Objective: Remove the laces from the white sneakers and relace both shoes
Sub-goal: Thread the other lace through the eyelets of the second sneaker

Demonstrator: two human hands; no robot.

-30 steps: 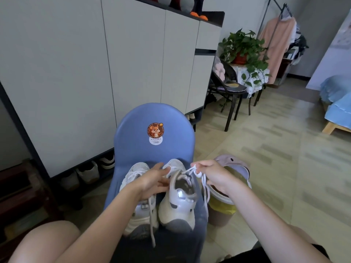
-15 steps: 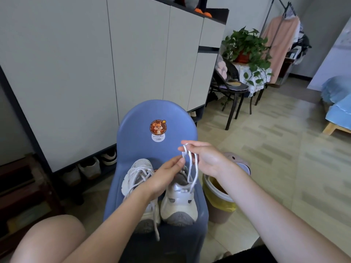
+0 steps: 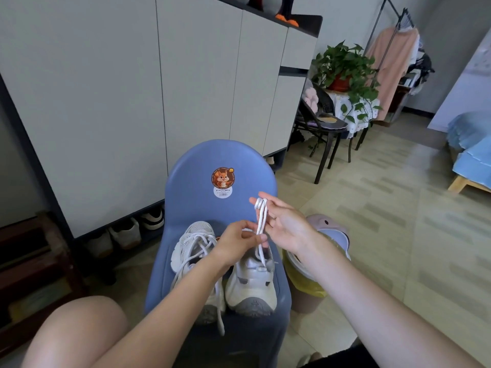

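Right hand point(image 3: 285, 225) raised above right sneaker point(image 3: 252, 284), palm toward camera, fingers mostly straight; white lace point(image 3: 261, 221) looped over fingertips, strands hanging down to sneaker's lower eyelets. Whether thumb clamps loop: cannot tell. Left hand point(image 3: 237, 243) pinches same lace lower down, just above sneaker tongue. Lace long axis near vertical. Both sneakers side by side on blue chair point(image 3: 196, 187) seat, toes toward front edge, heels toward backrest. Left sneaker point(image 3: 194, 251) laced, loose end trailing past seat front; left forearm hides its midsection.
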